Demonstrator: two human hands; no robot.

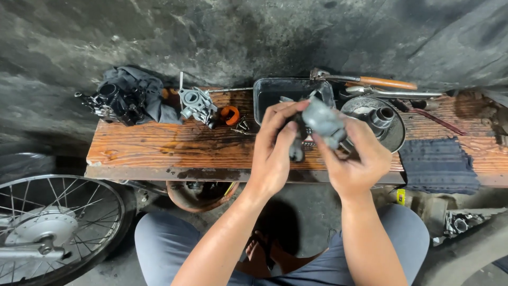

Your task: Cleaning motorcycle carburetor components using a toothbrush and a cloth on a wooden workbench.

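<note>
The person is sitting low in front of a wooden plank surface [174, 145], and both hands are meeting just above its front edge, a little right of centre. The right hand [353, 161] is gripping a grey cast-metal part [324, 121], probably a carburettor body, with the fingers wrapping around its lower side. The left hand [275, 151] is coming in from the nine o'clock side of that part; its fingers [286, 108] are pinching narrowly at the part's upper left end, while a small dark piece [296, 151] is hanging below between the two hands. What that piece is cannot be told.

At twelve o'clock from the hands, a black rectangular tray [264, 95] is lying on the surface. At two o'clock a round metal drum with a central hub [382, 117] is sitting, and beyond it pliers with an orange handle [386, 82] are lying along the back edge. At three o'clock a dark blue rag [439, 165] is draping over the surface edge. At ten o'clock a silver carburettor part [196, 104] and an orange ring-shaped piece [230, 115] are resting, and farther toward nine o'clock a black engine part [111, 103] is lying on a grey cloth [151, 95]. At seven o'clock, down on the floor, a spoked wheel [58, 225] is showing.
</note>
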